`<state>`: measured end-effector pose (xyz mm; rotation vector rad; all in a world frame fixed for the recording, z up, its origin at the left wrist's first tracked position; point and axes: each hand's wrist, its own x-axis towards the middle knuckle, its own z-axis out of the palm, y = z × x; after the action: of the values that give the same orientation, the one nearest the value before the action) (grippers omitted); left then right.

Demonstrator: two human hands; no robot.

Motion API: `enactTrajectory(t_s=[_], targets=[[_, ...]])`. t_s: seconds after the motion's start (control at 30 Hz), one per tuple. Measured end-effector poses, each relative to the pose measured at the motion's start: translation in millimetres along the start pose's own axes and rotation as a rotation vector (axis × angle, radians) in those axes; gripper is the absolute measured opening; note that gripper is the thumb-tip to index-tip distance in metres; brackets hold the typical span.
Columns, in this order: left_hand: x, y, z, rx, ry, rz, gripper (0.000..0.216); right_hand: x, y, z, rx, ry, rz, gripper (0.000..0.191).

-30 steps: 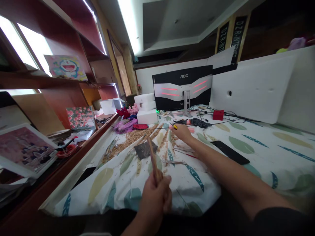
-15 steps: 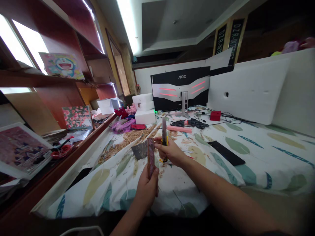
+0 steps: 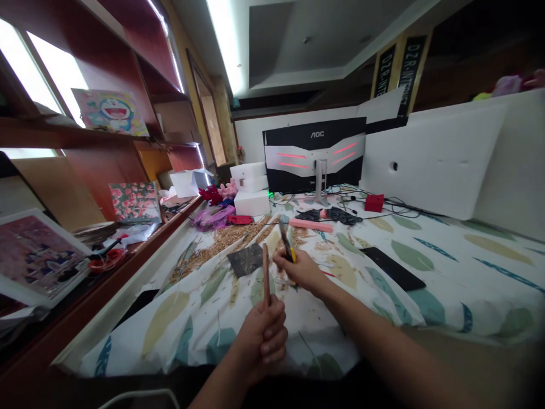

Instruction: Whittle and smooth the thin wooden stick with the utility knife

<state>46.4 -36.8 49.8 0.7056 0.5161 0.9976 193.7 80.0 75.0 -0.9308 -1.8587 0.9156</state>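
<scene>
My left hand (image 3: 264, 330) is closed round the lower end of a thin brown strip of wood (image 3: 266, 271), which stands nearly upright with its narrow edge towards me. Just right of the strip, my right hand (image 3: 303, 272) grips a yellow and black utility knife (image 3: 290, 251). Its long blade points up and away, apart from the wood. Behind the strip a dark grey flat plate (image 3: 244, 260) lies on the leaf-patterned cloth (image 3: 208, 318). Wood shavings (image 3: 230, 238) are heaped beyond it.
A black slab (image 3: 392, 267) lies at the right. Farther back are a pink bar (image 3: 310, 225), dark gloves or cloth (image 3: 343, 215), a red box (image 3: 374, 203), cables and a monitor (image 3: 315, 156). White foam blocks (image 3: 251, 203) stand left of the monitor; shelves line the left side.
The wood strip has turned from its broad face to its narrow edge. My right hand has moved slightly right and down, and the knife now leans left.
</scene>
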Motion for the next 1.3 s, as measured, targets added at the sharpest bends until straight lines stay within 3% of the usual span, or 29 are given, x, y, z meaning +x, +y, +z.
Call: enactTrajectory(t_s=[0.07, 0.13, 0.27, 0.43, 0.63, 0.83, 0.97, 1.03, 1.13, 1.2, 1.3], targets=[[5.3, -1.5, 1.8, 0.066, 0.187, 0.060, 0.045, -2.3, -0.9, -3.1, -0.477, 0.093, -0.081, 0.027], [8.9, -2.8, 2.5, 0.133, 0.298, 0.090, 0.047, -5.5, -4.3, -5.7, -0.819, 0.030, -0.159, 0.018], [9.9, -4.9, 2.7, 0.194, 0.358, 0.097, 0.047, -6.7, -10.8, -8.3, -1.085, -0.143, -0.232, 0.013], [9.5, -4.9, 6.8, 0.219, 0.404, 0.101, 0.043, 6.0, -5.5, -9.4, -1.125, -0.181, -0.301, 0.014], [2.1, -3.7, 14.4, 0.069, 0.399, 0.087, 0.040, 28.4, 4.2, -9.4, -1.107, -0.195, -0.419, 0.020], [-3.1, -7.2, 20.0, -0.012, 0.366, -0.018, 0.039, 56.2, 16.5, -27.6, -1.166, -0.134, -0.260, 0.025], [-8.6, -12.2, 28.5, 0.008, 0.402, 0.022, 0.045, 72.4, 20.6, -37.1, -1.175, -0.112, -0.177, 0.024], [-16.6, -17.8, 35.2, 0.057, 0.355, 0.015, 0.045, 80.9, 19.8, -45.9, -1.189, -0.044, -0.074, 0.027], [-25.7, -24.0, 42.5, 0.145, 0.186, -0.085, 0.045, 89.1, 15.5, -60.0, -1.197, 0.056, 0.040, 0.033], [-22.7, -22.0, 40.5, 0.132, 0.232, -0.049, 0.044, 87.5, 10.0, -60.9, -1.189, 0.063, 0.039, 0.038], [-4.9, -11.7, 25.5, 0.090, 0.423, 0.108, 0.046, 71.4, -1.0, -41.7, -1.163, -0.050, -0.047, 0.036]])
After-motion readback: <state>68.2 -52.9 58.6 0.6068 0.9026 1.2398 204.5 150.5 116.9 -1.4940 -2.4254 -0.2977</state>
